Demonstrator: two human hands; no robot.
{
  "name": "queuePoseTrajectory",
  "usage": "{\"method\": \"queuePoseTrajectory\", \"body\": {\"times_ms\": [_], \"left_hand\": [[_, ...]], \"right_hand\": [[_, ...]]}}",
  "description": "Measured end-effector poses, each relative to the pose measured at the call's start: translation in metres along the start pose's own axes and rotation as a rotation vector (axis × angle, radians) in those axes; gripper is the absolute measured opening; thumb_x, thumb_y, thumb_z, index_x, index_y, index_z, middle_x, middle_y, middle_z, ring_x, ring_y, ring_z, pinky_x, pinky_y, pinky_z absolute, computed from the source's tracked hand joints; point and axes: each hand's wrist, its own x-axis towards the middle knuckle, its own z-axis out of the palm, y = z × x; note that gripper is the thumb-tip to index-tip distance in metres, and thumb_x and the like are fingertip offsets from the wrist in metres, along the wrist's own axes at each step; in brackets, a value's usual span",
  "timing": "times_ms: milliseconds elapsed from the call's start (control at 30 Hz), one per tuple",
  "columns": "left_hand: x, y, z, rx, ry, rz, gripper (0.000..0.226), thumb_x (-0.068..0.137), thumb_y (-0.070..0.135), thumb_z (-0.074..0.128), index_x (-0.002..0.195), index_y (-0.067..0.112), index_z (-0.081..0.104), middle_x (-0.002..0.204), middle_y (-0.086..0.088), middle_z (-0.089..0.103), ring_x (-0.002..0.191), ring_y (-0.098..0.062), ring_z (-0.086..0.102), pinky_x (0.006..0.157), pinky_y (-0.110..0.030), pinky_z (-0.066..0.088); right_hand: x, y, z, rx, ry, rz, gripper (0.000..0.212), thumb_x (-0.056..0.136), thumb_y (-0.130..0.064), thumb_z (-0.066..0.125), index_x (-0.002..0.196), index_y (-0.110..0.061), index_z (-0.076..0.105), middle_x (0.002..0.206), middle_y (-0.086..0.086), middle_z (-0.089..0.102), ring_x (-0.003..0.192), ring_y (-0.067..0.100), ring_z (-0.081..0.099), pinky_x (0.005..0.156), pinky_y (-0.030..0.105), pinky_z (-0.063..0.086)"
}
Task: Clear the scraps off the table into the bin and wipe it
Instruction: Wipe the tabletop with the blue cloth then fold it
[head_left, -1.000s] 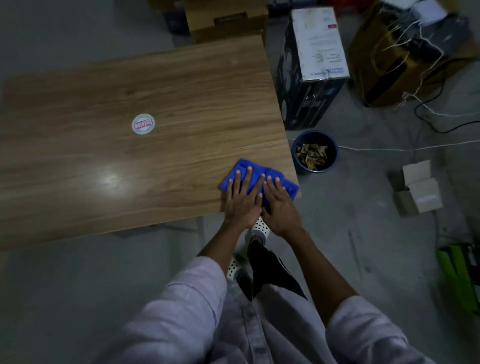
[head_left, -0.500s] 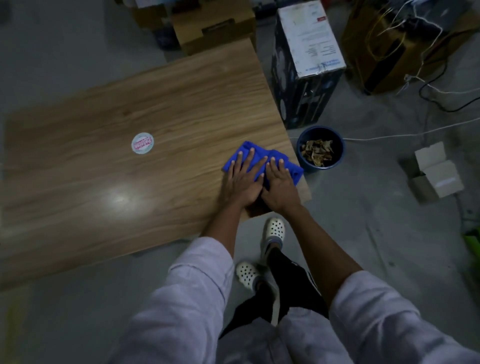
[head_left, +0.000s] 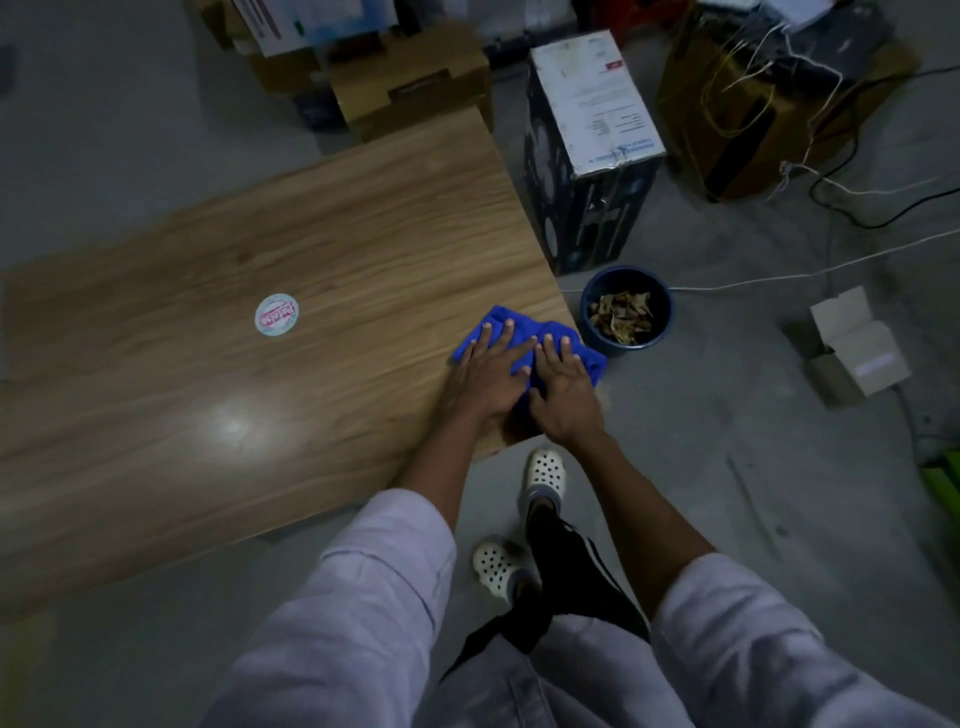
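Note:
A blue cloth (head_left: 501, 321) lies on the near right corner of the wooden table (head_left: 270, 332). My left hand (head_left: 485, 376) and my right hand (head_left: 563, 387) press flat on it side by side, fingers straight and spread. Just off the table's right edge, a dark blue bin (head_left: 627, 310) stands on the floor with brown scraps (head_left: 623, 315) inside. A round white and pink sticker (head_left: 277, 315) sits on the tabletop to the left of the cloth.
A tall dark box with a white label (head_left: 592, 150) stands behind the bin. Cardboard boxes (head_left: 415, 85) crowd the table's far side. A box with tangled cables (head_left: 769, 88) and a white cable (head_left: 779, 273) lie at right. A small open carton (head_left: 852, 345) sits on the floor.
Both hands have slid the cloth away from me along the table's right edge, toward the bin's side. The camera has tilted, so the table looks more slanted.

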Motion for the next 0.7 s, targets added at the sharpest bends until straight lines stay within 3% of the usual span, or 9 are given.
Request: {"method": "queuePoseTrajectory", "body": {"times_ms": [167, 300, 400, 567, 700], "left_hand": [[-0.013, -0.025, -0.001, 0.012, 0.066, 0.03, 0.055, 0.106, 0.021, 0.039, 0.158, 0.033, 0.026, 0.17, 0.001, 0.006, 0.157, -0.026, -0.006, 0.124, -0.04, 0.002], [-0.049, -0.021, 0.036, 0.012, 0.122, 0.101, 0.053, 0.106, 0.028, 0.03, 0.159, 0.032, 0.022, 0.169, 0.002, 0.004, 0.155, -0.023, -0.012, 0.126, -0.042, -0.002], [-0.049, -0.016, 0.042, 0.028, 0.121, 0.086, 0.058, 0.101, 0.036, 0.019, 0.159, 0.033, 0.017, 0.169, 0.004, 0.001, 0.15, -0.015, -0.021, 0.126, -0.041, -0.004], [-0.012, -0.021, 0.013, 0.028, 0.126, 0.036, 0.055, 0.108, 0.031, 0.034, 0.16, 0.036, 0.017, 0.17, 0.008, 0.0, 0.156, -0.017, -0.012, 0.124, -0.036, -0.004], [-0.009, -0.016, 0.009, 0.015, 0.139, -0.033, 0.054, 0.109, 0.029, 0.033, 0.159, 0.037, 0.016, 0.169, 0.008, -0.001, 0.156, -0.018, -0.011, 0.124, -0.037, -0.004]], "right_hand": [[0.001, -0.021, 0.006, 0.031, -0.057, 0.011, 0.078, 0.095, -0.023, 0.052, 0.16, -0.004, 0.015, 0.169, 0.013, 0.008, 0.157, 0.028, -0.004, 0.126, 0.039, -0.003], [-0.042, 0.014, 0.011, 0.03, -0.056, -0.137, 0.076, 0.088, -0.033, 0.036, 0.158, -0.004, 0.027, 0.167, 0.011, 0.018, 0.156, 0.028, 0.003, 0.127, 0.048, 0.011], [-0.039, 0.024, 0.009, 0.003, -0.052, -0.15, 0.072, 0.089, -0.027, 0.042, 0.157, -0.005, 0.029, 0.166, 0.011, 0.021, 0.155, 0.025, 0.003, 0.127, 0.047, 0.012], [0.011, 0.006, -0.005, 0.0, -0.049, -0.075, 0.076, 0.088, -0.032, 0.041, 0.158, -0.007, 0.029, 0.167, 0.01, 0.02, 0.157, 0.028, 0.004, 0.128, 0.043, 0.007], [0.022, -0.006, -0.006, -0.013, -0.068, -0.032, 0.074, 0.095, -0.02, 0.054, 0.161, -0.009, 0.021, 0.169, 0.008, 0.012, 0.157, 0.027, -0.002, 0.125, 0.039, -0.002]]}}
